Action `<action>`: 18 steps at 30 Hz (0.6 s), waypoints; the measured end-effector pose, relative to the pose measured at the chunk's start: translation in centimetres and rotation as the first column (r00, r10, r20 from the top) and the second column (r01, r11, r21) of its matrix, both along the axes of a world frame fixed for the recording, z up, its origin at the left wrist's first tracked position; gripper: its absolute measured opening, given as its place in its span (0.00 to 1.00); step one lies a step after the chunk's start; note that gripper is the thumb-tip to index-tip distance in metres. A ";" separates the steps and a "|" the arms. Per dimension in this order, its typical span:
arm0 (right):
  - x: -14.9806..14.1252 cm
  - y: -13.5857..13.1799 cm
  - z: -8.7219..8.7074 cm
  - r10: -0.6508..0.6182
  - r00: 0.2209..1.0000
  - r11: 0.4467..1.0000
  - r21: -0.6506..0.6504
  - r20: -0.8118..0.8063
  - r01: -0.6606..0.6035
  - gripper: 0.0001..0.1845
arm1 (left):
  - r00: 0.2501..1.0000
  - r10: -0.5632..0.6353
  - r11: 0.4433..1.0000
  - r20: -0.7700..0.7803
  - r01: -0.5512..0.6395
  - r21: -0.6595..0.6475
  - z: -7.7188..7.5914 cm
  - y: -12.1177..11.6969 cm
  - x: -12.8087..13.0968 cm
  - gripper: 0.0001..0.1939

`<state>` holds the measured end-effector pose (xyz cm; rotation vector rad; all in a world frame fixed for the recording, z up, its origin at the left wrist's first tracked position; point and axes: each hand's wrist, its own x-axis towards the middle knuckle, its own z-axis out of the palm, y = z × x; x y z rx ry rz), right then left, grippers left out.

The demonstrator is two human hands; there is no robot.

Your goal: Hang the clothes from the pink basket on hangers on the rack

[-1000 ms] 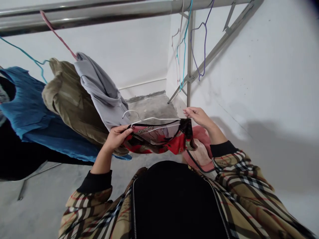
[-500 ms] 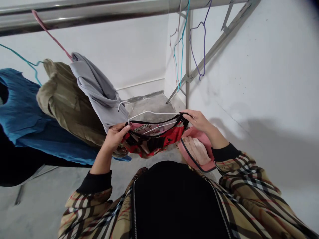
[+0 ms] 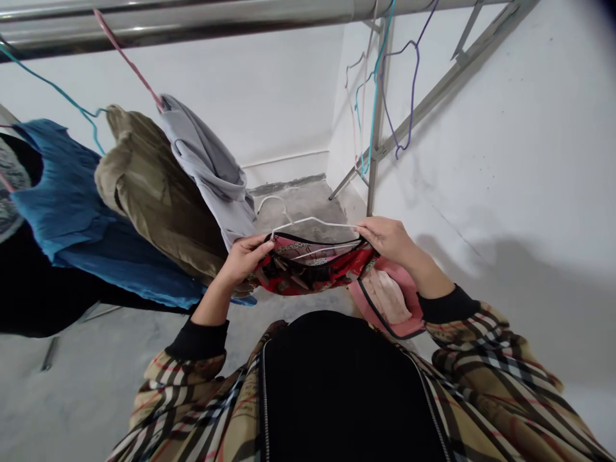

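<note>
A red and black patterned garment (image 3: 322, 273) with black edging hangs on a white clothes hanger (image 3: 312, 221) in front of my body. My left hand (image 3: 245, 256) pinches the garment and the hanger's left end between thumb and fingers. At the other end, my right hand (image 3: 387, 239) is closed on the garment's black edge and the hanger's right end. The hanger's hook points up and stands free of the rail. Part of its lower bar shows through the garment's wide neck opening.
A metal rail (image 3: 192, 29) crosses above, carrying a grey garment (image 3: 206, 167), an olive garment (image 3: 149, 192) and a blue garment (image 3: 72, 192). Bare hangers, including a purple hanger (image 3: 414, 96), hang at the right by the wall. Below my right hand is a pink container (image 3: 411, 301) with pale cloth.
My right hand, previously at the garment's right end with fingers partly extended, has closed on it and the hanger. The garment's neck opening has been spread along the hanger. The view has shifted slightly.
</note>
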<state>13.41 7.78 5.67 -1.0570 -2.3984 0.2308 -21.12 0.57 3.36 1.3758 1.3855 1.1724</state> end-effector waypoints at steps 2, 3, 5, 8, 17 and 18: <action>0.8 -0.1 0.3 -0.018 0.999 1.000 0.022 -0.045 0.019 0.22 | 0.998 -0.015 1.000 -0.057 0.016 0.012 -0.2 0.0 -0.4 0.26; 1.3 -0.1 0.4 -0.037 0.997 0.999 0.036 -0.071 0.039 0.22 | 0.996 -0.019 1.000 -0.085 0.020 0.014 -0.3 0.0 -0.7 0.27; 2.4 -0.2 0.8 -0.078 0.990 0.995 0.056 -0.114 0.085 0.20 | 0.991 -0.016 1.000 -0.132 0.016 0.001 -0.6 0.0 -1.4 0.27; 4.0 -0.5 1.0 -0.124 0.981 0.990 0.043 -0.149 0.131 0.19 | 0.976 0.059 0.998 -0.211 -0.054 0.029 -1.2 -0.2 -2.2 0.18; 7.7 -1.2 1.1 -0.137 0.974 0.991 -0.024 -0.178 0.135 0.18 | 0.871 0.492 0.866 0.008 -0.490 0.100 -2.8 0.5 -2.3 0.13; 8.1 -1.2 1.1 -0.137 0.974 0.991 -0.019 -0.181 0.136 0.18 | 0.834 0.546 0.830 0.075 -0.551 0.083 -3.1 0.8 -2.2 0.14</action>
